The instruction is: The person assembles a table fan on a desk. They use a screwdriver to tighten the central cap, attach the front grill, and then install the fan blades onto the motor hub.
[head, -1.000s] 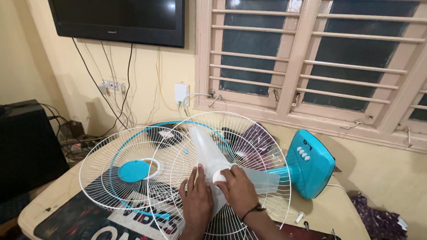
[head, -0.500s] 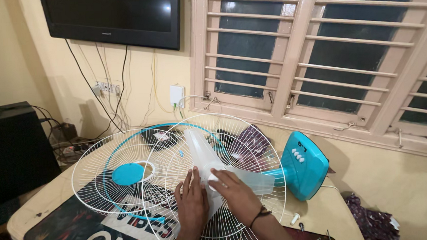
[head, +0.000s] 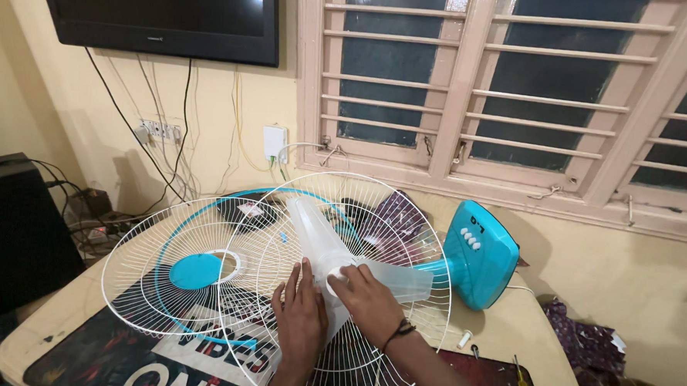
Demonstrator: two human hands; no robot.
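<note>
Fan blade (head: 322,240), translucent white, sits in the rear wire guard (head: 340,286) of a table fan lying on its back on the table (head: 511,328). Right hand (head: 371,300): fingertips pinched on the small white cap (head: 338,276) at the blade hub, dark band at the wrist. Left hand (head: 301,314): flat, fingers spread, pressed on the blade and hub just beside the cap. Fan's turquoise base (head: 481,256) with a row of white buttons stands to the right, joined by its neck. Front wire guard (head: 185,273), turquoise centre disc, lies to the left, overlapping the rear guard, over a dark printed mat (head: 135,368). Small screwdrivers (head: 474,351) lie near the table's front edge. Wall behind: black screen (head: 166,23), barred window (head: 509,85).
</note>
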